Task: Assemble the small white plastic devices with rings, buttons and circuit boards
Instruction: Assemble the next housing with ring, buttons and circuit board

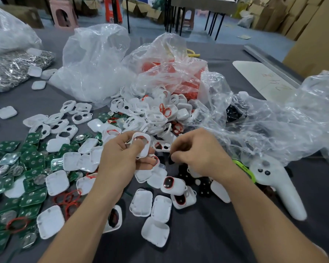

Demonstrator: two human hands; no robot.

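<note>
My left hand (pixel 122 156) grips a white shell (pixel 143 144) with an oval opening and a red ring inside it, thumb pressed into the opening. A second shell with a red ring (pixel 155 160) lies under its fingers. Just to the right, my right hand (pixel 198 150) pinches a small black button (pixel 171 160). Black buttons (pixel 203 186) lie below that hand. White shells (pixel 150 114) are heaped behind both hands. Green circuit boards (pixel 31 162) cover the left of the table, with loose red rings (pixel 66 200) among them.
White back covers (pixel 160 207) and two ringed devices (pixel 174 185) lie near the front. Clear plastic bags (pixel 95 59) stand behind and to the right. A white handheld controller (pixel 281 186) lies at the right. A foil pile (pixel 11 71) sits far left.
</note>
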